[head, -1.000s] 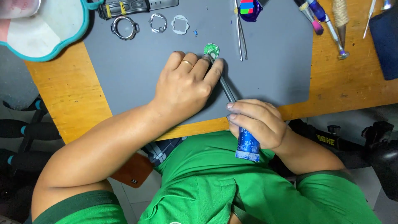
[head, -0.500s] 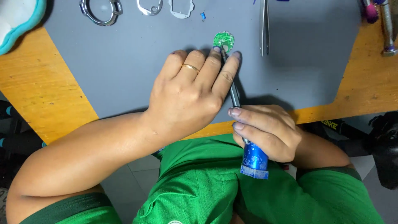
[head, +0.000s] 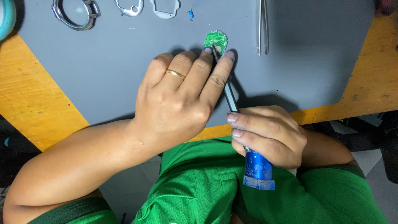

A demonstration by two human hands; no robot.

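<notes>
A small green circuit board (head: 216,40) lies on the grey mat (head: 124,74). My left hand (head: 178,99), a gold ring on one finger, rests flat on the mat with two fingertips pressing the near edge of the board. My right hand (head: 267,135) is wrapped around a screwdriver with a blue handle (head: 258,168). Its metal shaft (head: 229,93) runs up under my left fingers, and the tip touches the board.
Along the far edge of the mat lie a metal ring (head: 76,14), two small metal frames (head: 129,7) (head: 165,8) and a tiny blue part (head: 190,13). Tweezers (head: 262,27) lie right of the board. The wooden table (head: 33,95) borders the mat on both sides.
The view has closed in on the hands and the board. Both hands keep the same hold, with the screwdriver tip staying on the board.
</notes>
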